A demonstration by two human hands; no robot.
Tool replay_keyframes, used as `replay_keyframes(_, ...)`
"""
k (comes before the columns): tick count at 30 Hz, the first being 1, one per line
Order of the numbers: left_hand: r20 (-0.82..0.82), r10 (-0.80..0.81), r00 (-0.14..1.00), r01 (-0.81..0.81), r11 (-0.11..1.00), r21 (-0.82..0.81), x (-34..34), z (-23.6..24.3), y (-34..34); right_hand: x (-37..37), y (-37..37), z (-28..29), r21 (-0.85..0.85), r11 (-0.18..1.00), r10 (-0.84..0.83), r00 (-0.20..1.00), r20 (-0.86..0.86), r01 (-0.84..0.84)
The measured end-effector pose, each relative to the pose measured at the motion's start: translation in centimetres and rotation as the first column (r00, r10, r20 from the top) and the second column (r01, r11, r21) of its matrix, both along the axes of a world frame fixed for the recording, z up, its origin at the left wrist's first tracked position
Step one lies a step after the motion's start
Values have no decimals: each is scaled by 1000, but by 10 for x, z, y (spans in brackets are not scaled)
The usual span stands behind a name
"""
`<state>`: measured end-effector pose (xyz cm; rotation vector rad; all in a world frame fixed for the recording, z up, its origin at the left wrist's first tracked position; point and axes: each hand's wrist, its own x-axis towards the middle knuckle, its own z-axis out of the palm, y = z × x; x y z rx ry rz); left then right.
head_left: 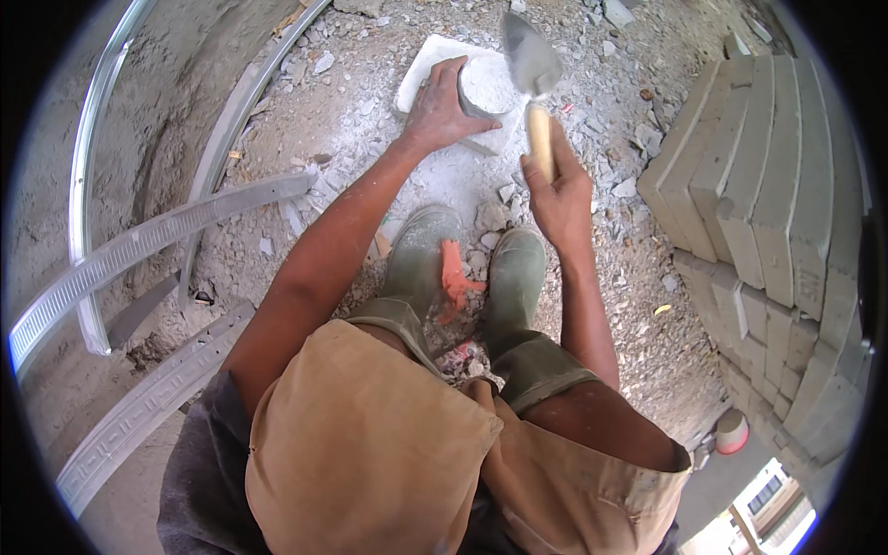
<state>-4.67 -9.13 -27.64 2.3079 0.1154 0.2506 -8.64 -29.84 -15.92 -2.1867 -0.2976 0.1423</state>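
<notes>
My left hand (442, 113) curves around the side of a round container (487, 86) whose top shows white powder or paste. Its thumb lies along the near rim and its fingers reach over the far left side. Under and behind it is a pale, square-cornered block or tray (415, 76), dusted white; which of the two I cannot tell. My right hand (561, 194) grips the wooden handle of a pointed trowel (530, 60). The trowel's metal blade points away from me, just right of the container and apart from it.
Grey concrete blocks (740, 176) are stacked at the right. Bent metal strips (176, 217) lean along the left by a rough wall (166, 111). Rubble and white dust cover the ground. A torn orange-red scrap (453, 277) lies between my green rubber boots (516, 277).
</notes>
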Motion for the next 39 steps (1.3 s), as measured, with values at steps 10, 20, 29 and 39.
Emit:
replay_keyframes(10, -15, 66, 998, -64, 994, 88, -6, -1, -3, -12, 1, 8, 82, 996, -19, 959, -283, 44)
replay_keyframes(20, -50, -13, 999, 16, 999, 48, -6, -11, 5, -20, -5, 7, 352, 911, -92, 940, -327, 212)
replay_keyframes(29, -83, -21, 996, 24, 999, 35, -5, 3, 2, -16, -17, 15, 327, 924, -68, 925, -373, 200)
replay_keyframes(39, -102, -31, 994, 35, 999, 34, -6, 1, 5, -9, -29, 10, 276, 947, -2, 860, -509, 166)
